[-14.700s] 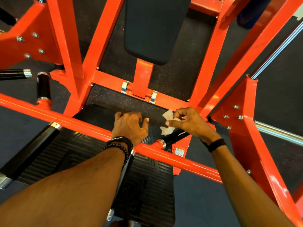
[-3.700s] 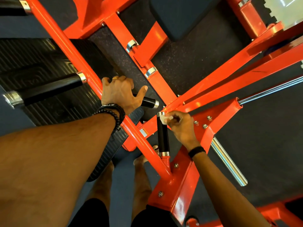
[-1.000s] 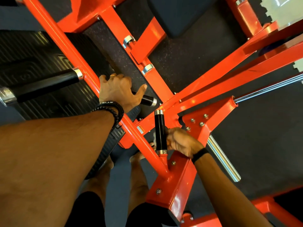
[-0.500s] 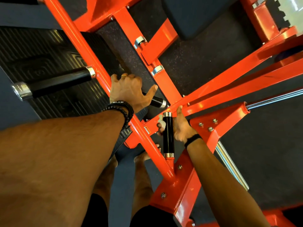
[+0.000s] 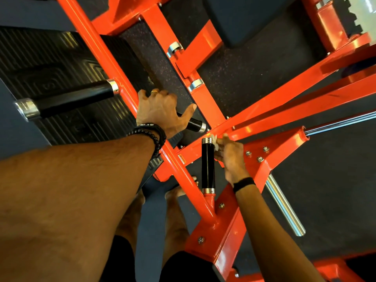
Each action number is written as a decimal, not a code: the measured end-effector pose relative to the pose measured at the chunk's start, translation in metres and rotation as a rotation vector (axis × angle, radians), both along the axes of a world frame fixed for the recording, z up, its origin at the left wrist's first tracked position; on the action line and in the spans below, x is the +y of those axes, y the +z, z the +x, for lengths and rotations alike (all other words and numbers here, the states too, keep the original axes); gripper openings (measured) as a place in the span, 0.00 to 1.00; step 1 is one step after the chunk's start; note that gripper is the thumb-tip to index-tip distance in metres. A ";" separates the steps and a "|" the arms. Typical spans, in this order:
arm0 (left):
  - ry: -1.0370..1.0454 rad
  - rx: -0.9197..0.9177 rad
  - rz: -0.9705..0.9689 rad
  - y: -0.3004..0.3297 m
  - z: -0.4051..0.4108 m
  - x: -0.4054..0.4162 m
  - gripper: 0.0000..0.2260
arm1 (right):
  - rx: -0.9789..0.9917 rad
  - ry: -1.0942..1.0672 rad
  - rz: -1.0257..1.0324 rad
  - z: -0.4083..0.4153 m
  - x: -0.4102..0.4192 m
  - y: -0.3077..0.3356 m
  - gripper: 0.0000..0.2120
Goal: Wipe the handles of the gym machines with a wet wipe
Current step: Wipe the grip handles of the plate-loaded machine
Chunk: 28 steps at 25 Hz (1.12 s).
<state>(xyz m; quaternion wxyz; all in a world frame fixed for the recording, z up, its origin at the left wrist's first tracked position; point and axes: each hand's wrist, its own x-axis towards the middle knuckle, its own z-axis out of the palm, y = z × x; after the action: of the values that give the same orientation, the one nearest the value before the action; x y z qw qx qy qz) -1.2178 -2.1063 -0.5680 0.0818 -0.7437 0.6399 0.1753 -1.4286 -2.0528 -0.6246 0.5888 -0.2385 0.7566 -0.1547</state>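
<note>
An orange machine frame [image 5: 114, 64] crosses the scene from far left to near right over a black ribbed footplate [image 5: 67, 64] at the left and dark speckled floor [image 5: 254, 64]. The left hand [image 5: 160, 112] rests on the frame's bar, its fingers curled over a short black handle [image 5: 193, 125] at centre. Just near and right of that, the right hand [image 5: 232, 157] pinches a white wet wipe [image 5: 215, 142] against the far chrome-capped end of an upright black handle [image 5: 208, 165].
</note>
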 end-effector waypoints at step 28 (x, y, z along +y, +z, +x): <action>-0.019 0.018 -0.068 -0.003 0.002 0.002 0.28 | 0.146 1.104 -0.471 -0.009 0.074 0.060 0.08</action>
<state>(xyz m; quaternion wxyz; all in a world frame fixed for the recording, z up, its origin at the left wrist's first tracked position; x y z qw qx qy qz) -1.2159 -2.1046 -0.5711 0.0523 -0.7383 0.6533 0.1594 -1.4374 -1.9791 -0.5645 0.4601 -0.7297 0.5051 0.0272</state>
